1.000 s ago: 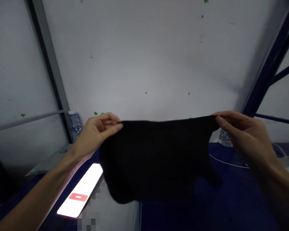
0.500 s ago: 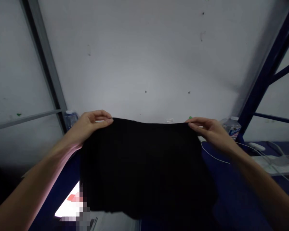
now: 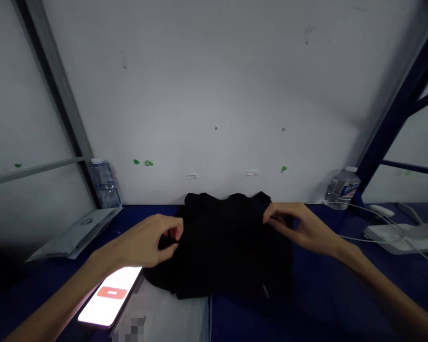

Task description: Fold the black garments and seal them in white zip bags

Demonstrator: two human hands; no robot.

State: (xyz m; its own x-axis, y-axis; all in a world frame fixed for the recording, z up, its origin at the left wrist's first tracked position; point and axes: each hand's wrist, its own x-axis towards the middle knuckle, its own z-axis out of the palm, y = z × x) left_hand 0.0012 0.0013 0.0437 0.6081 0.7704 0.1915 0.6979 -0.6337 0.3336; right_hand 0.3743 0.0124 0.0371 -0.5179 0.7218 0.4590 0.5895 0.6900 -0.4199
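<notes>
A black garment (image 3: 224,247) lies bunched and folded on the dark blue table (image 3: 342,294), close to the white wall. My left hand (image 3: 150,242) is at the garment's left edge, its fingers curled in a pinch on the cloth. My right hand (image 3: 301,228) is at the garment's upper right edge, with thumb and fingers pinched on the fabric there. Both forearms reach in from the bottom corners.
A lit phone (image 3: 109,297) with a red button lies at the front left, beside a white sheet (image 3: 174,316). A grey mailer (image 3: 74,232) and a water bottle (image 3: 103,183) stand on the left. Another bottle (image 3: 340,187), a white power strip (image 3: 399,232) and cables are on the right.
The garment was held up and stretched between both hands. It has come down onto the table in a folded heap, and both hands have lowered with it and moved closer together.
</notes>
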